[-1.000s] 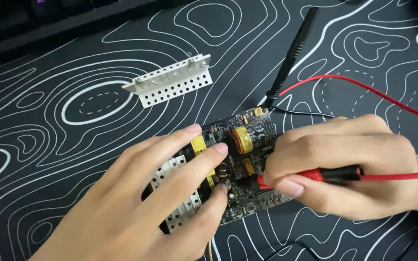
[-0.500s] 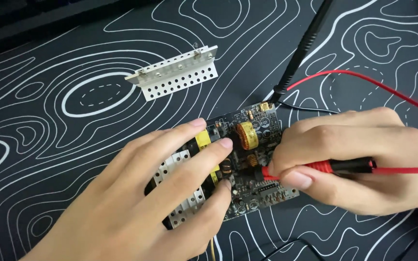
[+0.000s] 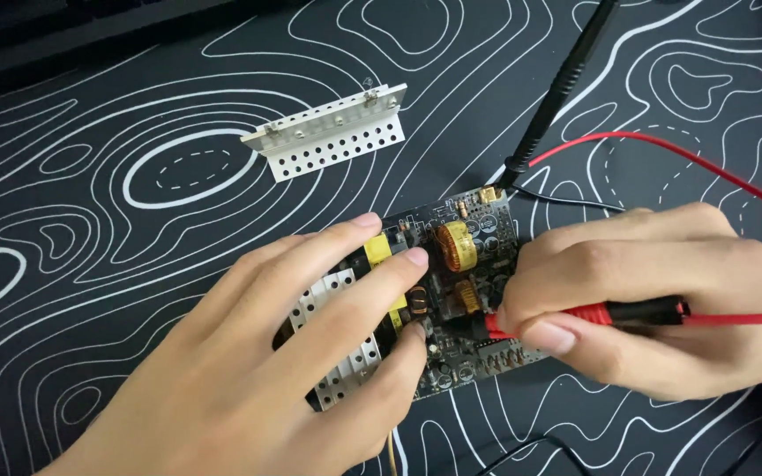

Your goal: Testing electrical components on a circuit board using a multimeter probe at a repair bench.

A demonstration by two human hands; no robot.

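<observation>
A dark circuit board [image 3: 460, 291] lies flat near the middle of the mat, slightly to the near side. It is rectangular and densely populated: two copper-wound coils, yellow block components, small cylindrical capacitors. A perforated bright-metal bracket [image 3: 332, 339] is fixed along its left edge.

The left hand [image 3: 257, 370] rests flat across the left half of the board, fingers extended and close together, fingertips pressing on the yellow components and the bracket; it grips nothing. The right hand [image 3: 646, 295] is closed in a pen grip around a red probe [image 3: 593, 315], thumb and forefinger pinching the shaft, its tip set down among the components on the board's right half. A red lead [image 3: 663, 152] runs off to the right.

A black probe [image 3: 557, 97] lies unattended on the mat, its tip just at the board's far corner. A second perforated metal angle piece [image 3: 328, 134] lies apart, far and left of the board.

The surface is a black mat [image 3: 90, 220] printed with white contour lines. A dark edge runs along the far left.
</observation>
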